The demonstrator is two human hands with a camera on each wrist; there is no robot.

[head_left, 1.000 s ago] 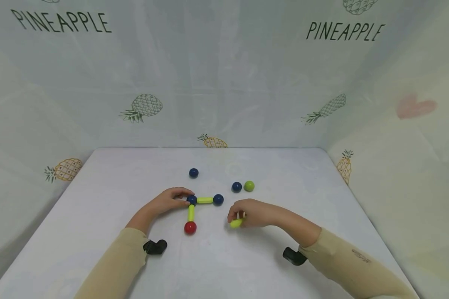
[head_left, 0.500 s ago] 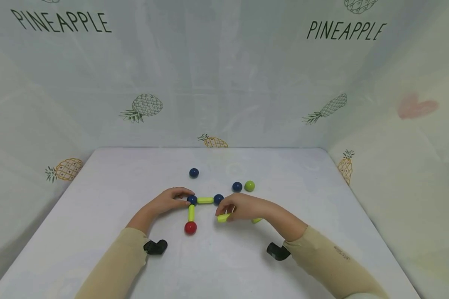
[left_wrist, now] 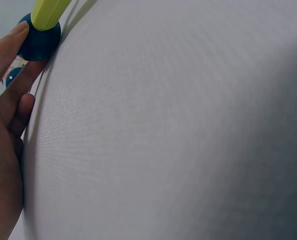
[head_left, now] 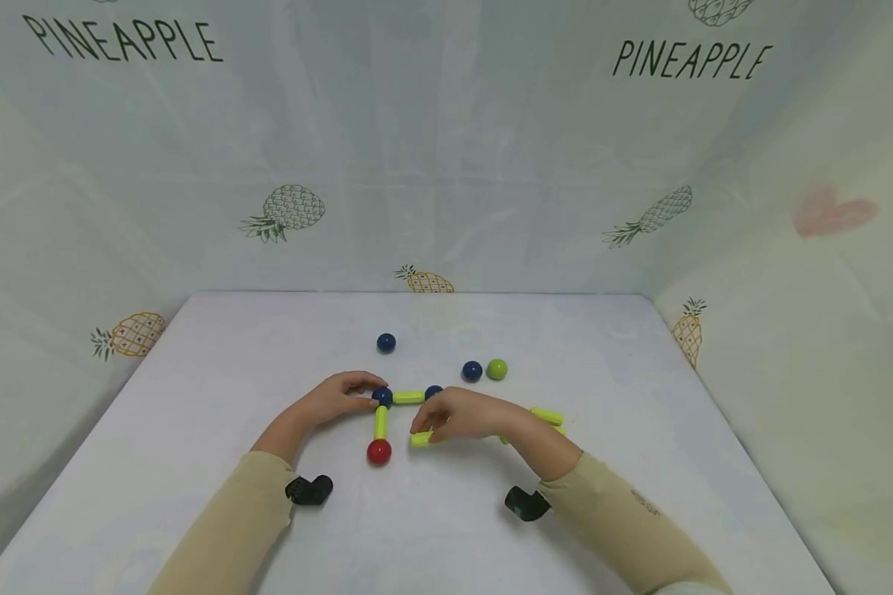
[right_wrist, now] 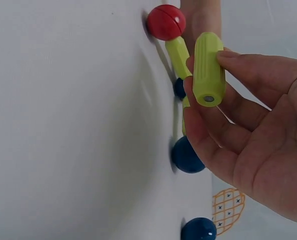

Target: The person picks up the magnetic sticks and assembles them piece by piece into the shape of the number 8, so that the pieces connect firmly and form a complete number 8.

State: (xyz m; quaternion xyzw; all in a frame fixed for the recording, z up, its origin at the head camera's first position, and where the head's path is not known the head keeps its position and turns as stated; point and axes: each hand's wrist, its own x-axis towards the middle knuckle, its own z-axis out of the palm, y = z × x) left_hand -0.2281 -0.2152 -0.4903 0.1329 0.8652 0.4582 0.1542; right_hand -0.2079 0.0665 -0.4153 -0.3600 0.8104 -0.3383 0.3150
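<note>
1. Your left hand [head_left: 335,399] pinches the blue corner ball [head_left: 382,397], where two yellow rods [head_left: 408,397] meet.
2. Your right hand [head_left: 461,412] pinches a separate lime stick [right_wrist: 207,72] above the desk [head_left: 417,537], near the red ball [head_left: 379,452].
3. One rod runs to the red ball, the other to a second blue ball [head_left: 432,392].

I see pale pineapple-printed cloth [head_left: 446,124] filling the upper frame; a faint red heart [head_left: 833,213] at right; a white tabletop [head_left: 417,529] lower centre.
</note>
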